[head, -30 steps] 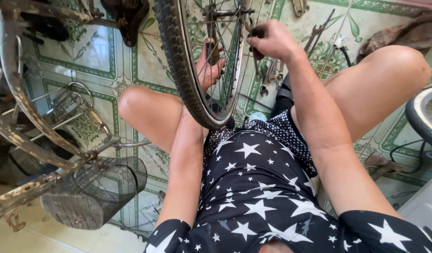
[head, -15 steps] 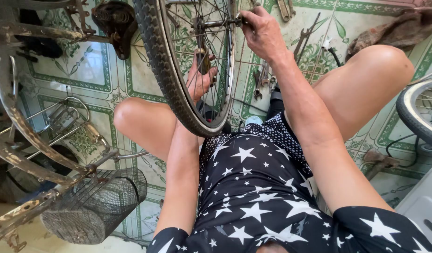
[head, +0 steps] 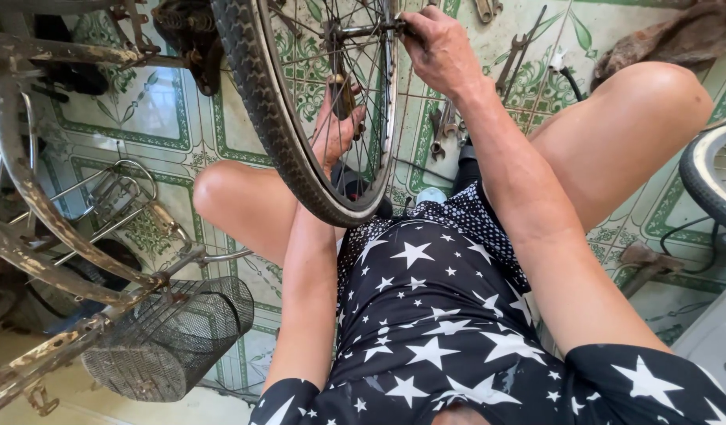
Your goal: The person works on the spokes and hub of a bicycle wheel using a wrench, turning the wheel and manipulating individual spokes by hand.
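Observation:
A bicycle wheel [head: 276, 126] with a black tyre stands upright between my knees. My left hand [head: 337, 126] reaches in among the spokes from behind the rim and grips a small tool or part near the hub; what exactly it holds is unclear. My right hand [head: 440, 51] is closed on the end of the wheel's axle [head: 363, 31] at the hub. I sit low over a tiled floor, in black clothes with white stars.
A rusty bicycle frame [head: 40, 228] with a wire-mesh basket [head: 170, 338] lies at the left. Wrenches [head: 514, 59] and other tools lie on the green-patterned tiles beyond my right knee. Another wheel [head: 713, 177] shows at the right edge, a hammer [head: 642, 260] below it.
The view has shifted so wheel and hands sit higher in frame. My right hand stays on the axle end; my left hand keeps working among the spokes.

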